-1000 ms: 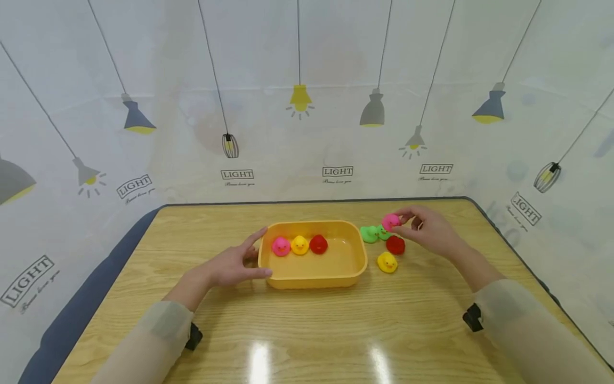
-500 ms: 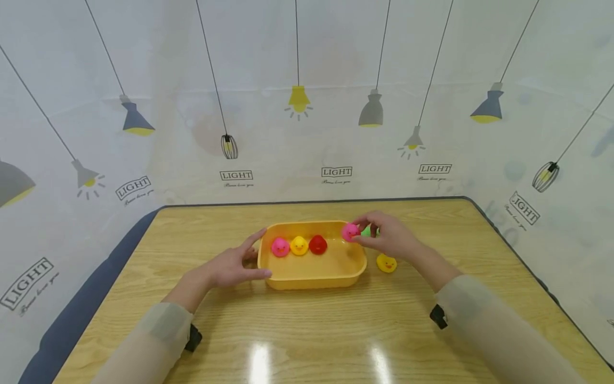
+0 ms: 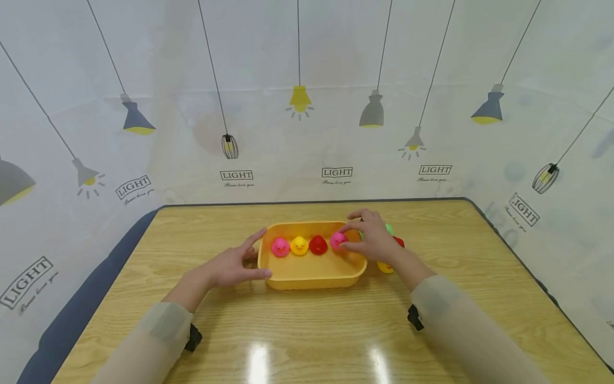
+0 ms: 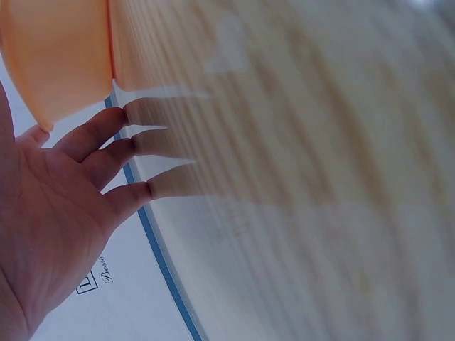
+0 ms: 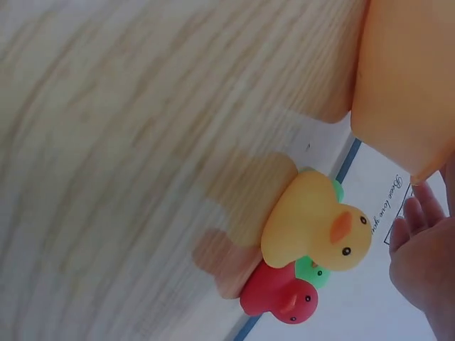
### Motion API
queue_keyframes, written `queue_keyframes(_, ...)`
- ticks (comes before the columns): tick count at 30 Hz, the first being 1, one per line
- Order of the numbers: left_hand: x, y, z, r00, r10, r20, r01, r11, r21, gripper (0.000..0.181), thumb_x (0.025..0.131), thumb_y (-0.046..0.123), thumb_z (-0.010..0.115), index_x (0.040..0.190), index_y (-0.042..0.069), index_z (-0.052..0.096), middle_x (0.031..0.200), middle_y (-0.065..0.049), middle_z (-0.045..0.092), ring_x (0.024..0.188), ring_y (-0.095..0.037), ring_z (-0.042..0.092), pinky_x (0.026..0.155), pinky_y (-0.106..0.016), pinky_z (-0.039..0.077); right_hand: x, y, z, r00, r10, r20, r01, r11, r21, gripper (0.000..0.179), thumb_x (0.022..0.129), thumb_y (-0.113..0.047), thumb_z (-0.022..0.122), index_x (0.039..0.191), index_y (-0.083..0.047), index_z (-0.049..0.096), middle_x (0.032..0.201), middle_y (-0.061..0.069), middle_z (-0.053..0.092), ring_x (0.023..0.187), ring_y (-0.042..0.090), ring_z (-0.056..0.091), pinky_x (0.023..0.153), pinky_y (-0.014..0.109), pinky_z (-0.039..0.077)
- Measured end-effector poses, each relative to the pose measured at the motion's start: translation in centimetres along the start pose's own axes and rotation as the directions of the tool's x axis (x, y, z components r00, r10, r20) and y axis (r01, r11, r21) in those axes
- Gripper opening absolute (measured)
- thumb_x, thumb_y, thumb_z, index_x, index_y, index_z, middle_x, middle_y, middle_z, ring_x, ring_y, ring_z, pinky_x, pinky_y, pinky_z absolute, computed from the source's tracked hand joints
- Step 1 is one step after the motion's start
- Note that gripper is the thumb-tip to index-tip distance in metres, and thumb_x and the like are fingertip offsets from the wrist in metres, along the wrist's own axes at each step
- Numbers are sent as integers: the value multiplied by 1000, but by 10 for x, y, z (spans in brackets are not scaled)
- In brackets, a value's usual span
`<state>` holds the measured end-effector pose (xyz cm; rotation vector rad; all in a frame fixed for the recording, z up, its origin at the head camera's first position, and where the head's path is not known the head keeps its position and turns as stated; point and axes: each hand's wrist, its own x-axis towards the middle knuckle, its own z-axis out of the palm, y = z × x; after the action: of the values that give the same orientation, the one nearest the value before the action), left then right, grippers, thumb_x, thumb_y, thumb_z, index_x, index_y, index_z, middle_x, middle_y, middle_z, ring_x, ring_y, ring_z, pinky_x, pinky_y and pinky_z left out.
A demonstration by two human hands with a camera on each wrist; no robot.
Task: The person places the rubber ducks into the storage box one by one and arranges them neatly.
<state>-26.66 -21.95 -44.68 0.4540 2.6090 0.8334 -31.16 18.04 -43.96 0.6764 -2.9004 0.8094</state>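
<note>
My left hand [image 3: 232, 265] rests against the left end of a yellow-orange plastic tray [image 3: 307, 284], thumb at the front rim and index finger at the back corner. Its fingers are spread and fairly straight in the left wrist view. My right hand [image 3: 376, 237] reaches over the tray's right end, thumb and index finger around a pink rubber duck [image 3: 338, 240] low inside. Left of that duck, in a row in the tray, sit a red duck [image 3: 318, 245], a yellow duck [image 3: 299, 246] and another pink duck [image 3: 280, 247].
On the table [image 3: 307, 330], right of the tray, stand a yellow duck [image 5: 313, 224], a red duck [image 5: 281, 295] and green ducks [image 5: 311, 271], partly hidden by my right hand and forearm in the head view. A lamp-printed curtain [image 3: 336, 133] hangs behind the table.
My right hand has carried the pink duck leftward from above the ducks on the table and down into the tray, beside the red one. The left hand has stayed in place.
</note>
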Motion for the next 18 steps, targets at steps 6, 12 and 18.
queue_keyframes(6,0,-1,-1,1000,-3,-1,3,1000,4,114,91,78,73,175,51,1,169,-21,51,156,-54,45,127,-77,29,3,-4,0,995,72,63,-70,997,-31,32,93,-39,90,120,-23,84,160,16,51,147,46,37,123,67,32)
queue_keyframes(12,1,0,-1,1000,-3,-1,3,1000,2,114,91,77,73,175,50,1,169,-19,51,156,-53,45,127,-78,29,5,-10,-1,985,137,106,-130,989,-75,33,92,-39,90,120,-22,83,162,17,50,149,47,36,126,66,31)
queue_keyframes(18,0,0,0,1000,2,2,-2,1000,1,114,92,77,74,175,49,1,168,-19,52,156,-53,45,127,-78,29,7,-14,2,974,182,132,-167,979,-117,37,93,-40,89,123,-21,80,156,19,53,146,46,39,125,64,34)
